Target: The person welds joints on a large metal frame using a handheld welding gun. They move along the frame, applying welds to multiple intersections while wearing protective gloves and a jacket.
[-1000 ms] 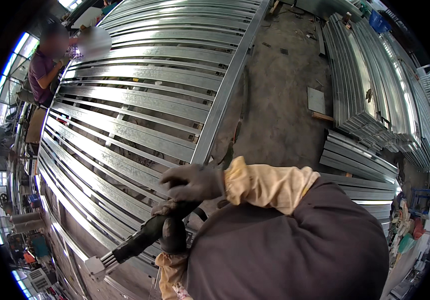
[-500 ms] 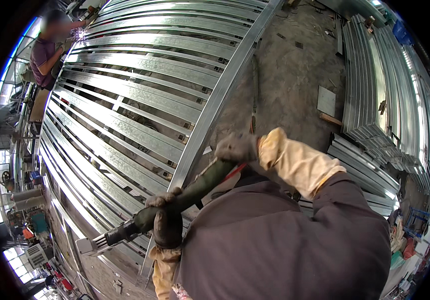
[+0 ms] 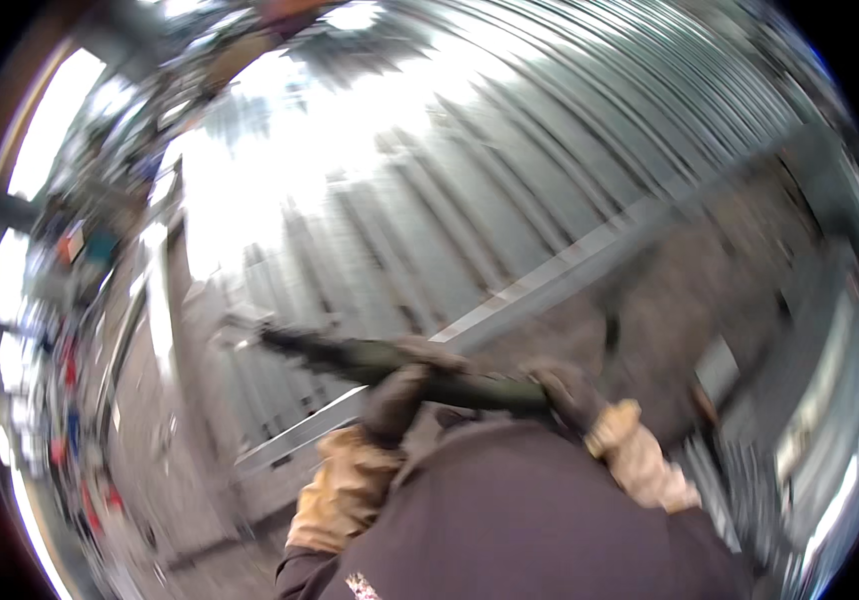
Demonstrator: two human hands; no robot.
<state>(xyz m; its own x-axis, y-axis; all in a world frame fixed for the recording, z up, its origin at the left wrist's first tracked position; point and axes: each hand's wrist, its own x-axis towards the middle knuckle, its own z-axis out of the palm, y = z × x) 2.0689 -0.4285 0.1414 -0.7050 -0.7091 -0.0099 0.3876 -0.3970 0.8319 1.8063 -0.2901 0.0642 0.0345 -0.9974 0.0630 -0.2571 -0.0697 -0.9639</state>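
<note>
A long dark green power tool (image 3: 490, 392) lies across the front of my body, its outline smeared by motion. It looks like an angle grinder, with a black neck and a pale metal head (image 3: 245, 328) at its left end. My left hand (image 3: 395, 403), in a dark glove with a tan cuff, is closed around its middle. My right hand (image 3: 568, 388), gloved the same way, grips the rear end. Beyond the tool stretches a large frame of shiny metal slats (image 3: 510, 170), edged by a long metal rail (image 3: 540, 276). The tool's head overlaps the frame's near left corner in view; contact cannot be told.
Concrete floor (image 3: 685, 265) runs along the rail's right side. Stacked metal profiles (image 3: 805, 400) stand at the right, near a pale flat plate (image 3: 718, 366). Blurred equipment (image 3: 100, 250) and bright windows line the left side.
The whole view has swung to the left and blurred. My hands hold the tool more level and closer to my body. The co-worker with the sparks no longer shows clearly.
</note>
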